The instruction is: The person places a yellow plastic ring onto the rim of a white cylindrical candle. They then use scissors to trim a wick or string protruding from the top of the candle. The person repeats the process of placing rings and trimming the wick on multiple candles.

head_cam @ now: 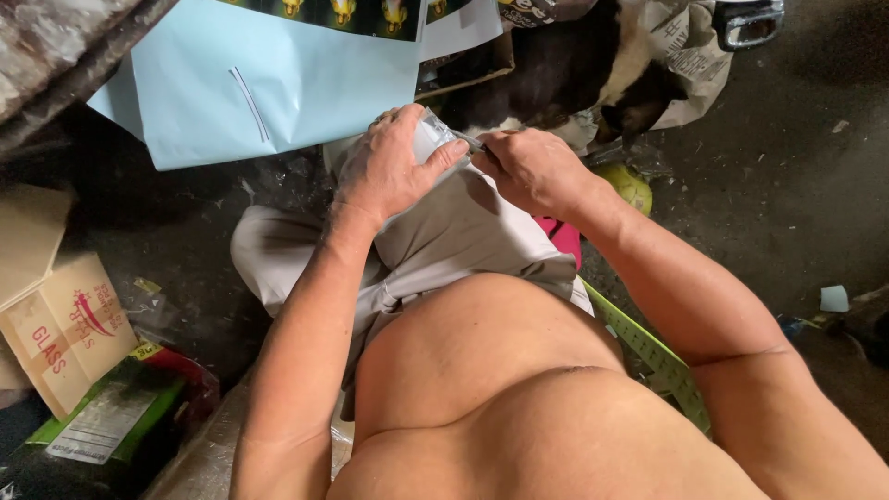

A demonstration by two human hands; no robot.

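Gripping a small clear plastic packet point(433, 137) over the lap, the left hand point(394, 167) is curling its fingers around it, thumb pressing on the packet's front. Right hand point(528, 167) is meeting it from the other side, fingertips pinching a thin grey metal piece point(470, 143) at the packet's edge; what the piece is, cannot tell. Both hands are hovering above grey shorts point(454, 231). A light blue sheet point(278, 83) is lying just beyond, a cardboard box point(65, 333) sitting off to the left on the dark floor point(787, 185).

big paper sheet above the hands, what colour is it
Pale blue, plain, with a short white line on it; the paper sheet shows best in the head view.
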